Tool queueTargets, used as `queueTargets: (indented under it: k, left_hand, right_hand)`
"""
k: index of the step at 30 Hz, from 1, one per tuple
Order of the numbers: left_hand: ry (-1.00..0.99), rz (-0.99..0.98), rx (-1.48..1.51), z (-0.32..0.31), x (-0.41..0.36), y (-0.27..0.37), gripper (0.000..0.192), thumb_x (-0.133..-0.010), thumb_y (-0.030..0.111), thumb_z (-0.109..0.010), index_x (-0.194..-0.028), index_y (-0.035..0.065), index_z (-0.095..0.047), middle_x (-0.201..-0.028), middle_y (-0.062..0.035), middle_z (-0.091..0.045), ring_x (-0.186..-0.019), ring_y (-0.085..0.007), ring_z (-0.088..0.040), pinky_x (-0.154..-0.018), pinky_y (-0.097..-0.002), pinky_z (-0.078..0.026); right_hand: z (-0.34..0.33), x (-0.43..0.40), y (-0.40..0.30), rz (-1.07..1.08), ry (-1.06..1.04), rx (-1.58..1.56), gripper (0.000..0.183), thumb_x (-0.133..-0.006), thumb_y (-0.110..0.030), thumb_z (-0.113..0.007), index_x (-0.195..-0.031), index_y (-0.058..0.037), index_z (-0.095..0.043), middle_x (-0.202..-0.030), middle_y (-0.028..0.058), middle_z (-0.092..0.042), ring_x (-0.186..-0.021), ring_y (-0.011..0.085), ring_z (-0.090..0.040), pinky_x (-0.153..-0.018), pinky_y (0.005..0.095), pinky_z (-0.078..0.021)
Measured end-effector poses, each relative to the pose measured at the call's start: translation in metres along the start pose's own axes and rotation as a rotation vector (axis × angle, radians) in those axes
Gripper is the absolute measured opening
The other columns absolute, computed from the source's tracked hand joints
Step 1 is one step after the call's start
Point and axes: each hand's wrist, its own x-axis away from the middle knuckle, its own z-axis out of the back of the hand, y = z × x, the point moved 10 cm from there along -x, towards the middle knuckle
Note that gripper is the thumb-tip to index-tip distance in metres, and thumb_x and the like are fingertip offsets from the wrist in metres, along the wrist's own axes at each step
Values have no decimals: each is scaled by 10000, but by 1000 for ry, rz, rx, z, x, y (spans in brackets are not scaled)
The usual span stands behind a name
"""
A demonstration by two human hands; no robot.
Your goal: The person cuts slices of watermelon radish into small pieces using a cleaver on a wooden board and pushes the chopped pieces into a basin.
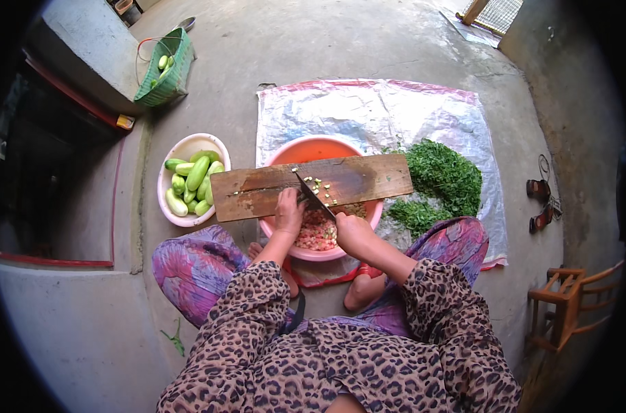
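A wooden board (261,186) lies slantwise across the rim of a pink plastic basin (318,144). My right hand (355,235) grips the handle of a knife (315,196), whose dark blade points up and left over the board. My left hand (290,210) rests at the board's near edge, its fingers bent beside the blade; whether they hold a piece is hidden. Small pale-green vegetable cubes (317,183) are scattered on the board, mostly right of the blade. Beneath, the basin holds diced pinkish and pale pieces (315,232).
A white bowl (161,199) of green cucumber-like vegetables (197,175) stands left. Chopped greens (442,175) lie on a plastic sheet (318,111) at right. Further off are a green woven basket (181,77), a wooden chair (560,304) and a pair of sandals (539,206).
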Motion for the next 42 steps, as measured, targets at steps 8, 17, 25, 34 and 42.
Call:
queueTargets:
  k: [8,17,25,34,42]
  left_hand:
    - [30,11,46,4,3,-1,350,-705,-29,-668,-1025,41,-544,-1034,-146,-565,-1022,-365,-536,-864,-442,-463]
    - [93,-41,104,2,1,-8,207,-737,-2,-630,-937,33,-591,-910,-171,-603,-927,-373,-574,-822,-448,-482]
    - [15,-16,-29,-5,0,-12,215,-723,17,-648,-931,17,-591,-941,-172,-601,-937,-376,-564,-823,-445,-481]
    - [5,89,-46,3,2,-5,314,-689,23,-721,-966,57,-578,-978,-131,-591,-997,-334,-556,-865,-418,-470]
    - [5,129,53,-1,4,-19,323,-706,-29,-669,-1003,33,-558,-992,-169,-579,-988,-379,-560,-851,-448,-465]
  right_hand:
    - [12,8,-12,9,-2,-69,141,-819,-52,-477,-882,56,-542,-724,303,-623,-715,461,-640,-667,541,-504]
    - [0,3,-20,44,-39,32,114,-809,-43,-503,-851,50,-556,-721,271,-645,-705,405,-678,-632,486,-545]
    - [-23,-39,-19,41,0,-48,141,-777,-42,-511,-859,60,-565,-757,291,-643,-742,429,-663,-676,514,-529]
    - [-5,1,-1,-3,-53,-17,132,-800,-46,-509,-860,51,-574,-770,290,-648,-743,430,-667,-679,507,-535]
    - [8,4,-16,2,-48,-28,140,-797,-43,-511,-879,59,-559,-758,290,-645,-730,433,-664,-667,509,-533]
